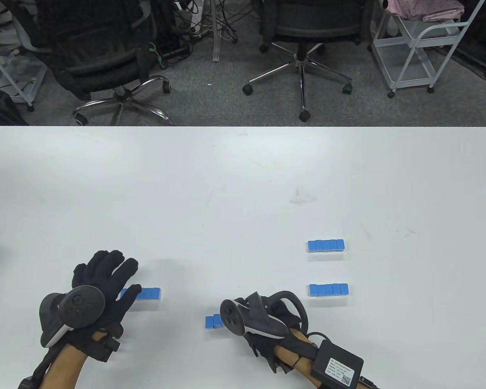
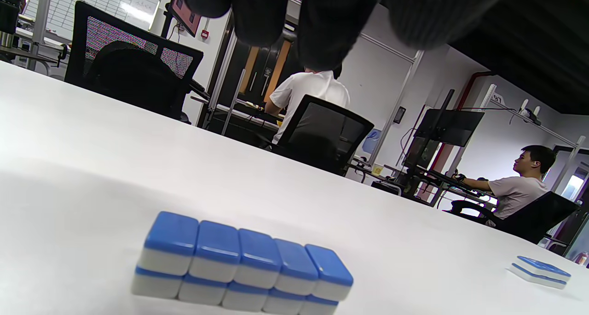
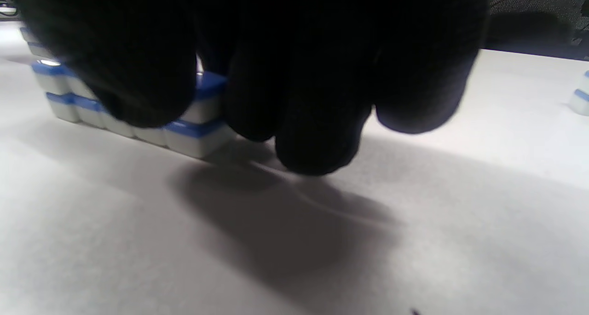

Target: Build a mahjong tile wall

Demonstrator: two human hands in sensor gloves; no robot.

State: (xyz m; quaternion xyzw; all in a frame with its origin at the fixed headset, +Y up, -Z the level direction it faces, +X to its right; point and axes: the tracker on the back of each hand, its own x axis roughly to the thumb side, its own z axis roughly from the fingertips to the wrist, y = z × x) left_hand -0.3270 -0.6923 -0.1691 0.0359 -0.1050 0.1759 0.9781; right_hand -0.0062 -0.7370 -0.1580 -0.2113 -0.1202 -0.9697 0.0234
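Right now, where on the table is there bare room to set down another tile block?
The far half of the table, beyond the far tile block, is bare. So is the middle, between the left hand and the two right blocks. Crowded: the near edge, around the right hand.

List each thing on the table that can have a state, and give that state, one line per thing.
Left hand: fingers spread and straight, hovering over the left tile block, holding nothing.
Right hand: fingers curled down against the near tile block.
Left tile block: two layers, five long, blue backs up.
Near tile block: two layers, partly hidden.
Far right block: aligned, untouched.
Near right block: aligned, untouched.
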